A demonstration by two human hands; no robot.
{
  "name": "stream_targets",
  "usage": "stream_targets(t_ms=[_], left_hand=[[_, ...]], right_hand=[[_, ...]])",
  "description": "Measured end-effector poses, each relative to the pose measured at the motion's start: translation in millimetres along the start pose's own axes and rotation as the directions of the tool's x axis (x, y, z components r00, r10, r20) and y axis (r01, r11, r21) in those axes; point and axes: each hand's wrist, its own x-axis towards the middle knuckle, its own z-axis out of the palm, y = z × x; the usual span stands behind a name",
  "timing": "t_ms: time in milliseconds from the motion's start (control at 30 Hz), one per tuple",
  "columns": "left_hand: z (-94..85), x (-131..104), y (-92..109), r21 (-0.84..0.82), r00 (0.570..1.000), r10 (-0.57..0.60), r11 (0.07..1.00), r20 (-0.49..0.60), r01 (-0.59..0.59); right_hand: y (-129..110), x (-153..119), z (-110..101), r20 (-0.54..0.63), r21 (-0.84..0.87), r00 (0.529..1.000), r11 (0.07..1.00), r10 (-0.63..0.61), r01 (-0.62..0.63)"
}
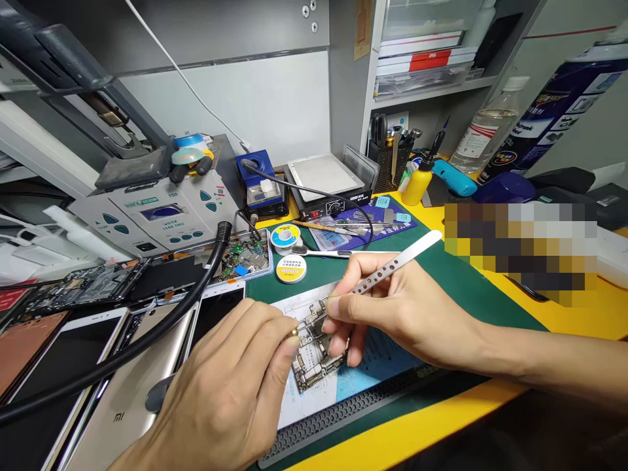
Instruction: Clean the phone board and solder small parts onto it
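Observation:
My right hand [387, 301] pinches a pair of silver tweezers [417, 256] with a row of holes. Their back end points up and right; their tips are hidden by the fingers. Under that hand lies a phone circuit board [316, 374], its frame-like shape partly covered by my fingers. My left hand [230, 386] is closed at the board's left side. A small brass-coloured end [293, 332] shows between its thumb and forefinger; I cannot make out what it belongs to. The board rests on a white and blue printed sheet or pad [314, 407].
A hot-air station [161, 219] stands at the back left, its black hose [196, 297] curving across several phones [122, 386]. Behind the board are round tins [291, 269], a brush [338, 253] and a heating plate [324, 178]. A yellow bottle [417, 185] stands at back right.

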Motion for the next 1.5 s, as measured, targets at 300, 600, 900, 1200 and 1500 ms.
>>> stream_targets(t_ms=[300,600,900,1200,1500], left_hand=[[-1.9,-2.5,0.3,-0.002,1.000,-0.010,1.000,0.008,0.010],[-0.5,-0.9,-0.3,-0.002,1.000,-0.005,1.000,0.001,0.005],[0.5,0.1,-1.8,0.015,1.000,0.005,1.000,-0.014,-0.004],[0.6,-1.2,-1.5,0.040,0.999,0.006,0.999,-0.037,-0.005],[2.6,-1.0,-2.9,0.041,0.999,0.002,0.999,-0.051,0.000]], right_hand=[[0.7,-1.1,0.2,0.004,0.000,1.000,1.000,-0.008,0.008],[0.7,0.9,1.1,0.001,-0.006,1.000,1.000,-0.006,0.006],[-7.2,4.3,-2.6,-0.006,0.082,0.999,0.996,0.046,-0.046],[-18.5,8.3,-4.7,-0.109,0.179,0.973,0.967,0.203,-0.181],[-22.8,9.2,-6.4,-0.113,0.252,0.963,0.945,0.243,-0.209]])
